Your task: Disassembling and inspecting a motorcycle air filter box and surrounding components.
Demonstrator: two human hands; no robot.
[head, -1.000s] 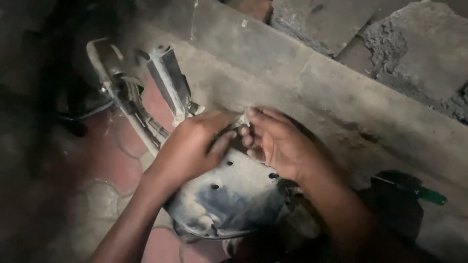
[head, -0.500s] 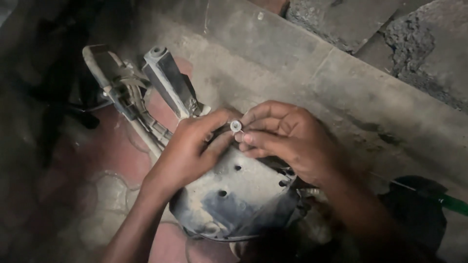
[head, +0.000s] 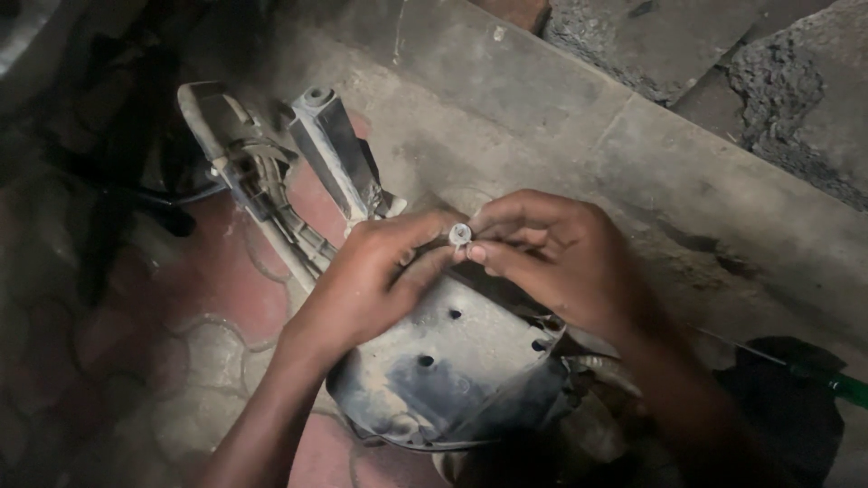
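You have a small pale screw (head: 460,234) pinched between the fingertips of both hands, its round head turned up toward you and its shank hidden behind your fingers, so its long axis seems to run away from you, down toward the dusty grey plastic cover (head: 452,361) just below. Your left hand (head: 371,280) closes on it from the left and your right hand (head: 561,258) from the right, about equally near. Past the cover lie a metal bracket (head: 339,154), the red paved floor (head: 136,325), a concrete kerb (head: 633,154) and a green-handled tool (head: 845,389).
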